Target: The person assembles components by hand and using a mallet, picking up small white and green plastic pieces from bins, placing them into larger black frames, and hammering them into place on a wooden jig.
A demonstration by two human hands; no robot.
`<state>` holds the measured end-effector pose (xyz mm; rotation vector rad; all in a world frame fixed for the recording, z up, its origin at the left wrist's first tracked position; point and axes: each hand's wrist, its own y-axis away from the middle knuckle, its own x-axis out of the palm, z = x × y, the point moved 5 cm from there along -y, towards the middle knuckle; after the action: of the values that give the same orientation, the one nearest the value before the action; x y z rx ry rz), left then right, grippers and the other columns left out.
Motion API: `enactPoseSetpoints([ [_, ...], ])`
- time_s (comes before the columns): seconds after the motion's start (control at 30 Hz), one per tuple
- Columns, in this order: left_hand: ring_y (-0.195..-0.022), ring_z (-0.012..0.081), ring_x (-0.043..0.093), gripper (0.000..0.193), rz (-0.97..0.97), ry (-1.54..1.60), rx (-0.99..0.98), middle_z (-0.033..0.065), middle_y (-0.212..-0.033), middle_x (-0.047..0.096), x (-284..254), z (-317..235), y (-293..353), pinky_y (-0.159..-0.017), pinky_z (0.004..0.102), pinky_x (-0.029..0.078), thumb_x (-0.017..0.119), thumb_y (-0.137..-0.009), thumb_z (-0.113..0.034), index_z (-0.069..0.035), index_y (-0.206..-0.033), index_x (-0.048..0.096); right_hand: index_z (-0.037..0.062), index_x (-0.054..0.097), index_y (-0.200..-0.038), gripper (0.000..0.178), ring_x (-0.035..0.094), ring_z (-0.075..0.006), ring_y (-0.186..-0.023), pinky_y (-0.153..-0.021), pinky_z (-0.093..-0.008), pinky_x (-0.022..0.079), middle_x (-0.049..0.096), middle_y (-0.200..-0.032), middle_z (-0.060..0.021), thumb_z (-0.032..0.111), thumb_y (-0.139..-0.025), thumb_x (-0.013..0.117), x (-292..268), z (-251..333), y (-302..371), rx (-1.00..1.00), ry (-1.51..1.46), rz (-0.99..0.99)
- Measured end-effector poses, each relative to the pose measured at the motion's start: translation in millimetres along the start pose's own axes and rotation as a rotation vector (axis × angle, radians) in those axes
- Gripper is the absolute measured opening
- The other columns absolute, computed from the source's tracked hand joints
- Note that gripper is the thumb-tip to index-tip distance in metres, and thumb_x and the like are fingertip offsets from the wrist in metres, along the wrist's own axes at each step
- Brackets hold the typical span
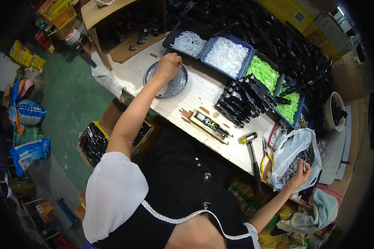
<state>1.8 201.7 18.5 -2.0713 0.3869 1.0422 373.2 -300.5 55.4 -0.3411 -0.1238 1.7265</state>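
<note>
My left hand point(168, 67) is over a round dark dish point(171, 97) of thin silvery pieces. Its fingers are pinched together, and whatever they hold is too small to make out. At the right, my right hand point(298, 177) reaches into a white plastic bag point(283, 159) filled with small grey parts point(305, 156). The thumb and fingers there are curled together among the parts; what lies between them cannot be made out. Between my hands, a black and green assembly point(212, 123) sits in a narrow block point(203, 128) near the table's front edge.
Bins of white pieces point(225, 57) and green pieces point(262, 72) line the back, before a heap of black parts point(274, 37). Stacked black parts point(243, 99) stand mid-table. A hammer point(253, 159) and yellow-handled pliers point(266, 157) lie beside the bag. A cardboard box point(124, 29) stands far left.
</note>
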Motion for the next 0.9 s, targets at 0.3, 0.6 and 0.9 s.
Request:
enactPoseSetpoints([
  [0.3, -0.064, 0.0172, 0.058, 0.010, -0.044, 0.406, -0.308, 0.0061, -0.071, 0.061, -18, 14, 12, -0.057, 0.0273, 0.045, 0.063, -0.071, 0.000, -0.002, -0.081, 0.065, -0.0001, 0.056, -0.096, 0.018, 0.053, -0.0101, -0.082, -0.074, -0.0208, 0.041, 0.056, -0.090, -0.0037, 0.001, -0.080, 0.062, 48, 44, 24, -0.099, -0.038, 0.131],
  [0.6, -0.063, 0.0078, 0.055, 0.013, 0.074, 1.247, -0.498, 0.0035, -0.074, 0.061, -21, -51, 34, -0.056, 0.0194, 0.045, 0.064, -0.074, 0.002, 0.002, -0.087, 0.064, -0.0008, 0.062, -0.097, 0.023, 0.052, -0.0122, -0.082, -0.074, -0.0227, 0.042, 0.056, -0.092, -0.0052, -0.005, -0.074, 0.062, 178, 74, 101, -0.043, -0.124, 0.563],
  [0.9, -0.075, 0.0116, 0.055, 0.010, 0.217, 1.038, -0.095, 0.0058, -0.082, 0.058, -34, -124, 41, -0.066, 0.0227, 0.045, 0.066, -0.071, 0.006, 0.002, -0.080, 0.063, 0.0049, 0.067, -0.084, 0.022, 0.049, -0.0186, -0.078, -0.070, -0.0301, 0.036, 0.056, -0.078, -0.0037, 0.004, -0.063, 0.071, 256, 119, 141, -0.436, -0.081, 0.646],
])
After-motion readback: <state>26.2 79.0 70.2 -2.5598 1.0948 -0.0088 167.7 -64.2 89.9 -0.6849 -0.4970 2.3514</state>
